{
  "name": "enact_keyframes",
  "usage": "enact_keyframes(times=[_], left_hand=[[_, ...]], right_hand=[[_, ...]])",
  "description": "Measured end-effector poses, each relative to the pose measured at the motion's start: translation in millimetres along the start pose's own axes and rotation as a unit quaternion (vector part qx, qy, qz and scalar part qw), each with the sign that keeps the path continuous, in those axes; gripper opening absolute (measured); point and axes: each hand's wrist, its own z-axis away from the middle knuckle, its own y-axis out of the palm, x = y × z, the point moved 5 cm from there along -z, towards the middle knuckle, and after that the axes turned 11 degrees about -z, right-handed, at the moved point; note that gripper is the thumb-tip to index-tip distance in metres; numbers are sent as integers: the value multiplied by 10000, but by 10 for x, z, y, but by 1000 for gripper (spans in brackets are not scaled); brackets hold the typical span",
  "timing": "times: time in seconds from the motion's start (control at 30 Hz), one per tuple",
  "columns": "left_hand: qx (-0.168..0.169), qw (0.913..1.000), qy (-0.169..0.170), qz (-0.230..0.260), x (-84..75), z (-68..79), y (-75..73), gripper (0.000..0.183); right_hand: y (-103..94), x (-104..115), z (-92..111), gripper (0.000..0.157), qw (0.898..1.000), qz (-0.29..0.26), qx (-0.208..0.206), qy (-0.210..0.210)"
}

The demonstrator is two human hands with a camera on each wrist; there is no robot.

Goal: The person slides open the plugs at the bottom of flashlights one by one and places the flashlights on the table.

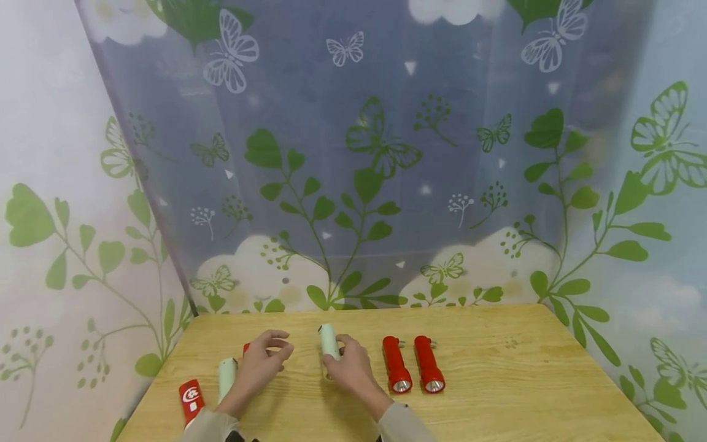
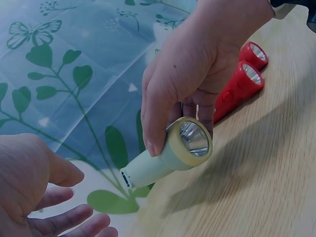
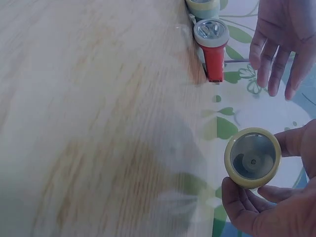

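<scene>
My right hand [image 1: 351,368] grips a pale green flashlight [image 1: 328,339] around its body, raised above the table. In the left wrist view, its wide cream-rimmed lens end [image 2: 180,148] faces toward the lower right and the narrow end points down left. The right wrist view looks straight into its round lens [image 3: 253,157]. To its left, my left hand [image 1: 262,361] hovers with relaxed fingers and holds nothing. Under the left forearm a second pale green flashlight [image 1: 227,376] is partly hidden. A red flashlight [image 1: 246,348] shows only a small part behind the left hand.
Two red flashlights [image 1: 394,362] [image 1: 427,362] lie side by side right of my right hand, lenses toward me. Another red flashlight [image 1: 191,396] with a white logo lies at the table's left edge. The wooden table [image 1: 513,380] meets a printed curtain [image 1: 386,270] behind.
</scene>
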Motion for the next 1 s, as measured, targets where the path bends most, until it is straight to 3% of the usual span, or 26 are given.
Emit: enact_keyframes(times=[0.27, 0.57, 0.83, 1.0], left_hand=[[70, 9996, 120, 262, -111, -73, 203, 28], [281, 9986, 206, 394, -187, -115, 349, 30], [307, 9967, 147, 737, -229, -117, 396, 31], [415, 9926, 389, 1077, -307, -121, 423, 38]], right_hand=[[-170, -5, 0, 53, 9998, 90, -166, -79], [-293, 88, 60, 53, 9950, -973, 99, 195], [-363, 161, 188, 49, 9681, -2267, 672, 833], [-370, 167, 223, 46, 9460, -2944, 960, 959]])
